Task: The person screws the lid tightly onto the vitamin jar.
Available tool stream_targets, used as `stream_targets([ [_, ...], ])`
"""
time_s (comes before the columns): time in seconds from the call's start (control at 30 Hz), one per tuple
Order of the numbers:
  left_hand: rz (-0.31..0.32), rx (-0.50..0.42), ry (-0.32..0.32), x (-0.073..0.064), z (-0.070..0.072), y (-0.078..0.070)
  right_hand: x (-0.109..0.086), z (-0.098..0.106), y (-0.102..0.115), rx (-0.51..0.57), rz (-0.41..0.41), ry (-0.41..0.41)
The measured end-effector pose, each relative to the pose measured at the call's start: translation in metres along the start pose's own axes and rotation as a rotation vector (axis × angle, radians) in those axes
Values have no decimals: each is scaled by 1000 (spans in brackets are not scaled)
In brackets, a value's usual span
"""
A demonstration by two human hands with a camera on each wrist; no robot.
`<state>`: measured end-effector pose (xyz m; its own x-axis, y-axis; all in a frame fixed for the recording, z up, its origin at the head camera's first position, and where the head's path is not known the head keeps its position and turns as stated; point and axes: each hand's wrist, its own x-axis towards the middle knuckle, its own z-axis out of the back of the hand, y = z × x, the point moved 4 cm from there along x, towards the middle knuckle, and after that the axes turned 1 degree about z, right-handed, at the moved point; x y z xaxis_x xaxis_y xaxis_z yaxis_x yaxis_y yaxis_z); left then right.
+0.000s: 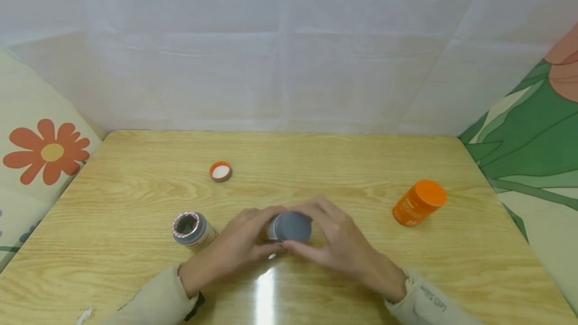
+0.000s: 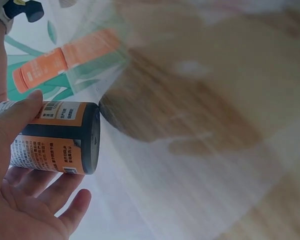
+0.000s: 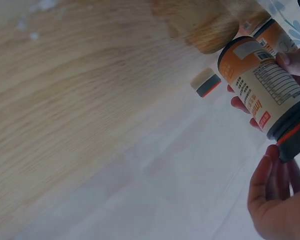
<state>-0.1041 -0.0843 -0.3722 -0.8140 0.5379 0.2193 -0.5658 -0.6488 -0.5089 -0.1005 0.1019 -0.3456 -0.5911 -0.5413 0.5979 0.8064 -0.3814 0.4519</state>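
Observation:
In the head view, my left hand (image 1: 241, 237) and right hand (image 1: 338, 234) meet at a dark-capped supplement bottle near the middle front of the table. The bottle (image 3: 267, 87) has an orange and cream label with printed text. My left hand holds its body, thumb on one side and fingers on the other, as the left wrist view shows. My right fingertips pinch the dark cap (image 3: 295, 140), where an orange-red band shows next to the bottle's neck. In the head view the cap (image 1: 294, 227) faces up, and the fingers hide most of the body.
Left of my left hand stands an uncapped bottle (image 1: 194, 232) with torn foil round its mouth. A loose cap (image 1: 221, 171) lies farther back, white liner up. An orange jar (image 1: 420, 202) with its lid on stands at the right. White cloth (image 1: 280, 79) hangs behind the wooden table (image 1: 316, 164).

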Motion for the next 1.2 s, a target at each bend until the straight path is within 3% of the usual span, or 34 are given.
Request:
stream_targets([
  [0.17, -1, 3, -4, 1, 0, -1, -1, 0, -4, -38, -72, -10],
  [0.67, 15, 15, 3, 0, 1, 1, 2, -1, 1, -10, 12, -10],
  [0.9, -20, 4, -5, 1, 0, 0, 4, 0, 3, -88, 6, -16],
  [1.2, -16, -10, -14, 1, 0, 1, 3, -1, 1, -130, -35, -29],
])
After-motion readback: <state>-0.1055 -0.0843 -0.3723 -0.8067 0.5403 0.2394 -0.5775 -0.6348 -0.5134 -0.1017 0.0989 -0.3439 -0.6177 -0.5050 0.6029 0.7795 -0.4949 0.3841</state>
